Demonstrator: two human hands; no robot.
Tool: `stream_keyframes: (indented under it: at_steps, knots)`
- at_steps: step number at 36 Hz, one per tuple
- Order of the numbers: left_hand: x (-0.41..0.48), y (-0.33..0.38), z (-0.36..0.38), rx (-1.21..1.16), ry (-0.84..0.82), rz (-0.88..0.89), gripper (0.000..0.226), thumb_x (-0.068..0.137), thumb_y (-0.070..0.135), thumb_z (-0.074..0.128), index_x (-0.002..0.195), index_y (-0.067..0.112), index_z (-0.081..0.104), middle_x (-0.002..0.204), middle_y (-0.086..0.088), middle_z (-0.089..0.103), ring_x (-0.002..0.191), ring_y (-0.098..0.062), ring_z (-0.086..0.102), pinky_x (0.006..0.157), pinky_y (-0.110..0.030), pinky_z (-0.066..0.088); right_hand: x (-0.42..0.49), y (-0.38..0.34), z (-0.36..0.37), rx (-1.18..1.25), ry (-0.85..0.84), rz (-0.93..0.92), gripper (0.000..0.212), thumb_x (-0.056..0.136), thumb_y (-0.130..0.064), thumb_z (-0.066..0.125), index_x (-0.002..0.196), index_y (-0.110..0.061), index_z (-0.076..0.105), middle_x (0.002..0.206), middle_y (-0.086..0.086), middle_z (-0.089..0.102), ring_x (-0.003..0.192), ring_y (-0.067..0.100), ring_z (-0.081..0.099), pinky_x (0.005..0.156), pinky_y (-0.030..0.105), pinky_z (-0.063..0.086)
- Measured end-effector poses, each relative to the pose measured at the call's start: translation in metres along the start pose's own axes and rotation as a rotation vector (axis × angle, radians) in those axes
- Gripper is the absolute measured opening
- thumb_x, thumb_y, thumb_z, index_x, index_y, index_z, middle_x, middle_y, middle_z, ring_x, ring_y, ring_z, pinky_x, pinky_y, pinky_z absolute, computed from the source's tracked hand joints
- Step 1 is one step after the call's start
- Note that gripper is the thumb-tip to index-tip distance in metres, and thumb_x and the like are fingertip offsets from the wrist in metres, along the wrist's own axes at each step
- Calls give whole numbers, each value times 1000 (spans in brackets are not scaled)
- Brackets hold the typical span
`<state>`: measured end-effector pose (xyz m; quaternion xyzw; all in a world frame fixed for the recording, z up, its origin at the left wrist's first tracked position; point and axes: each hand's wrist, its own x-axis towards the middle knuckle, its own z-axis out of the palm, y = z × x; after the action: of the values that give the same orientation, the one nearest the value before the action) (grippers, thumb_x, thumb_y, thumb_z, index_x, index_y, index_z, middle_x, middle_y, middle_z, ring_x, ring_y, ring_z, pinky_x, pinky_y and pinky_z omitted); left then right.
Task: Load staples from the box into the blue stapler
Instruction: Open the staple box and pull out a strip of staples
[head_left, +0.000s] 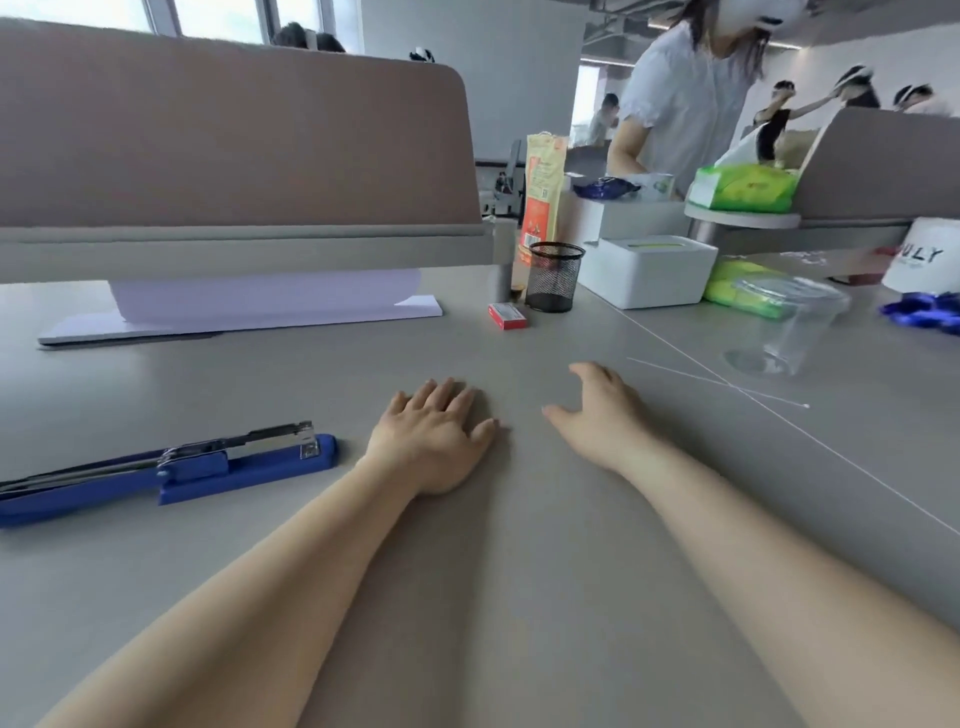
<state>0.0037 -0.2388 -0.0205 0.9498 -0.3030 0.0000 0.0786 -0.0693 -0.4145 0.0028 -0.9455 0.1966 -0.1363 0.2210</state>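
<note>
Red staple box is sitting at twelve o'clock beside the mesh cup, blue stapler lying at nine, and I am resting my left hand flat and right hand loosely spread, both empty on the tabletop, risking toppling that cup while reaching.

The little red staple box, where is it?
In the head view, the red staple box lies on the grey desk, far side, just left of the black mesh pen cup, beyond both hands.
</note>
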Motion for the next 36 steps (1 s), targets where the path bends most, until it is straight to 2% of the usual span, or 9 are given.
stream_keyframes:
  at_steps: [6,11,14,16,22,25,29,33,36]
  knots:
    - [-6,1,-1,-16,37,-14,64,90,60,15,146,29,14,159,6,9,147,-14,2,119,-36,5,73,-15,27,-52,-29,-25,63,86,-41,50,139,-14,32,148,11,36,133,33,37,107,42,35]
    - [-5,0,-3,-26,67,-18,64,89,61,16,145,31,14,159,9,9,146,-12,1,118,-34,2,126,-28,45,-124,-53,-100,70,88,-46,43,147,-25,10,160,-4,4,143,30,18,112,46,24]
    - [-7,0,-3,-30,76,-16,62,90,60,17,145,32,14,158,10,9,145,-10,1,116,-31,1,149,-31,56,-161,-98,-102,68,90,-48,36,147,-25,7,159,-9,-8,146,27,3,115,49,14]
    - [-7,0,-2,-28,71,-16,62,90,60,17,145,33,13,158,11,8,145,-9,0,116,-30,0,157,-31,59,-195,-136,-104,63,91,-48,30,147,-25,10,160,-10,-2,147,24,2,115,48,13]
    - [-8,1,-4,-32,49,-17,62,89,62,18,145,35,14,159,11,9,146,-10,1,117,-32,1,137,-32,45,-217,-112,-123,56,89,-46,36,139,-23,33,152,2,33,140,25,27,109,44,26]
    - [-10,3,-5,-34,38,-24,62,89,61,20,144,34,17,158,11,11,146,-10,2,117,-34,3,103,-26,37,-190,-103,-133,54,90,-43,36,140,-24,32,152,1,33,139,24,27,109,42,25]
    - [-16,7,-9,-52,51,-36,62,89,60,23,143,30,22,158,8,15,146,-12,8,118,-35,7,50,-19,23,-143,-109,-132,54,92,-42,38,144,-30,26,155,-2,26,144,23,20,114,41,18]
    - [-23,12,-14,-26,-21,-35,60,91,59,18,145,33,17,160,7,-4,147,-14,2,120,-41,1,-3,-15,17,-130,-92,-155,54,91,-43,39,142,-29,28,155,-6,27,144,23,20,114,43,17]
    - [-32,17,-15,-30,-80,-55,58,92,56,15,146,35,12,160,8,-6,147,-14,-2,119,-44,-2,-38,-12,11,-145,-80,-163,53,91,-41,39,142,-30,29,154,-7,28,144,22,20,115,43,16]
